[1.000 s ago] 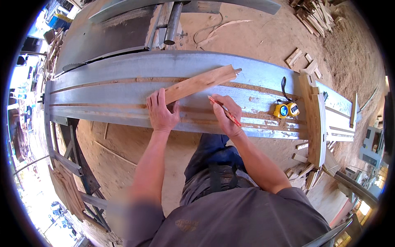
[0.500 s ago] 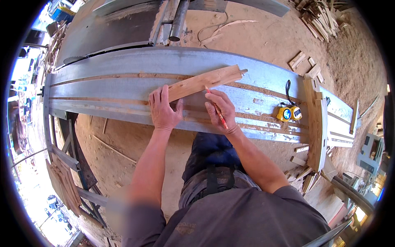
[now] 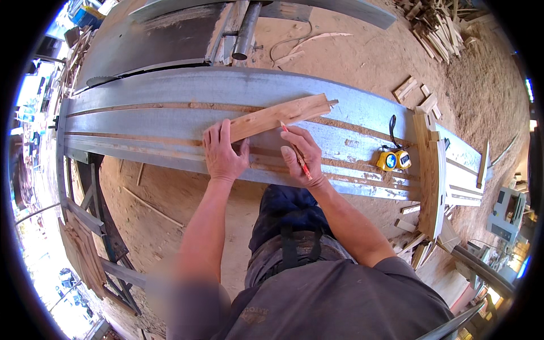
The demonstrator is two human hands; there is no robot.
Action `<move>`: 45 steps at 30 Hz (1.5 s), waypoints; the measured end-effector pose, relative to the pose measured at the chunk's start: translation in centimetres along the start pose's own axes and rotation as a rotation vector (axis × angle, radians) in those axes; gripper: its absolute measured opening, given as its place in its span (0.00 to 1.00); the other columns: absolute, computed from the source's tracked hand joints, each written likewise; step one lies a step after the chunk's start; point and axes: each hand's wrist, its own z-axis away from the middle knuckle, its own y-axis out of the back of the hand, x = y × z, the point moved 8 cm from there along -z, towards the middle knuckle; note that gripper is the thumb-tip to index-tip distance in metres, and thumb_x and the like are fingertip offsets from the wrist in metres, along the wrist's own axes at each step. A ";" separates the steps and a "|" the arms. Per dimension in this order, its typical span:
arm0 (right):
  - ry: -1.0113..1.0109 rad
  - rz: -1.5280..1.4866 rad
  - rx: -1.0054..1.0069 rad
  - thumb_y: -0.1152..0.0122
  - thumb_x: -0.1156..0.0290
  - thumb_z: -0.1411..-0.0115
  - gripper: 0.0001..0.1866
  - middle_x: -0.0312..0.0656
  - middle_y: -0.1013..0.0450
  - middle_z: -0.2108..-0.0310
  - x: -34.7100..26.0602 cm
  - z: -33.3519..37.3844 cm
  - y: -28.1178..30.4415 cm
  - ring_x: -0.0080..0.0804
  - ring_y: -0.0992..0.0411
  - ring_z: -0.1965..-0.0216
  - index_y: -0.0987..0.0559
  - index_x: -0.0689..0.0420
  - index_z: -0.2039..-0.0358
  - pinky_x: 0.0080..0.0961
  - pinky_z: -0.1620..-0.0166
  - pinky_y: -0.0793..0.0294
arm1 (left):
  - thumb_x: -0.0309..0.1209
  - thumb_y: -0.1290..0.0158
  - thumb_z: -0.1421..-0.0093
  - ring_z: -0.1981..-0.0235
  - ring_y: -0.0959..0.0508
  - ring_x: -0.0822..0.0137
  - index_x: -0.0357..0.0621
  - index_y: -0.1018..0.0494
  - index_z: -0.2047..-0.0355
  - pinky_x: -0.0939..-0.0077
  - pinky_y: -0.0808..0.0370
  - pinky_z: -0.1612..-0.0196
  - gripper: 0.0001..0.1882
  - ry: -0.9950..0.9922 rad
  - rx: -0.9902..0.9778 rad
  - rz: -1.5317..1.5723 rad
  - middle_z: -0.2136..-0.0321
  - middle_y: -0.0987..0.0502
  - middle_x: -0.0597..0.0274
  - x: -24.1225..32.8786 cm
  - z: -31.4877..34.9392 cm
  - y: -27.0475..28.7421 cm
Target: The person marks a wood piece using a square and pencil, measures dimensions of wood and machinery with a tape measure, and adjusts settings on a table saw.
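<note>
While the left hand (image 3: 224,153) grasps the wooden piece (image 3: 283,115) by its left end, fingers over the top and thumb at the near side, the right hand (image 3: 306,152) pinches a red pencil (image 3: 305,168), its tip at the piece's near edge; whether it touches, I cannot tell. The piece lies slantwise across the middle of the metal table (image 3: 226,85), its right end, with a narrow tongue, pointing toward the table's far edge. With only one end held, that free end could swing if the pencil pushes sideways, and a line drawn then could wander. Loose sawdust (image 3: 357,126) on the table might let the wood slide too. A toothed blade (image 3: 102,80) shows at the table's far left edge, well apart from both hands; whether it turns, I cannot tell. As for containers, the table's long grooves hold sawdust, and a blue thing (image 3: 86,17) beyond its far left corner may be a bin, its contents unreadable. Toward the table's right end lies a yellow tool (image 3: 390,161) with a black strap, just beside a wooden crosspiece (image 3: 432,181).
</note>
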 end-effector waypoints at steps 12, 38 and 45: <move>-0.148 -0.037 0.090 0.38 0.75 0.36 0.13 0.50 0.22 0.60 1.3 0.6 0.3 0.44 0.23 0.61 0.22 0.62 0.52 0.31 0.55 0.24 | 0.33 0.33 0.50 0.45 0.33 0.44 0.40 0.35 0.39 0.50 0.34 0.40 0.39 -0.002 -0.026 -0.002 0.48 0.31 0.47 -0.1 0.1 -0.3; -0.181 -0.086 0.150 0.40 0.82 0.39 0.11 0.51 0.21 0.59 1.9 0.6 0.7 0.46 0.22 0.60 0.22 0.63 0.56 0.32 0.53 0.23 | 0.33 0.35 0.47 0.46 0.33 0.42 0.33 0.37 0.39 0.50 0.36 0.39 0.37 -0.015 -0.063 -0.029 0.47 0.31 0.43 0.5 -0.3 -0.4; -0.219 -0.080 0.109 0.40 0.83 0.40 0.10 0.50 0.21 0.59 1.5 0.2 0.5 0.44 0.22 0.61 0.21 0.62 0.57 0.33 0.54 0.23 | 0.33 0.36 0.46 0.46 0.33 0.42 0.33 0.36 0.40 0.50 0.36 0.39 0.37 -0.014 -0.061 -0.033 0.48 0.31 0.44 0.4 -0.2 -0.3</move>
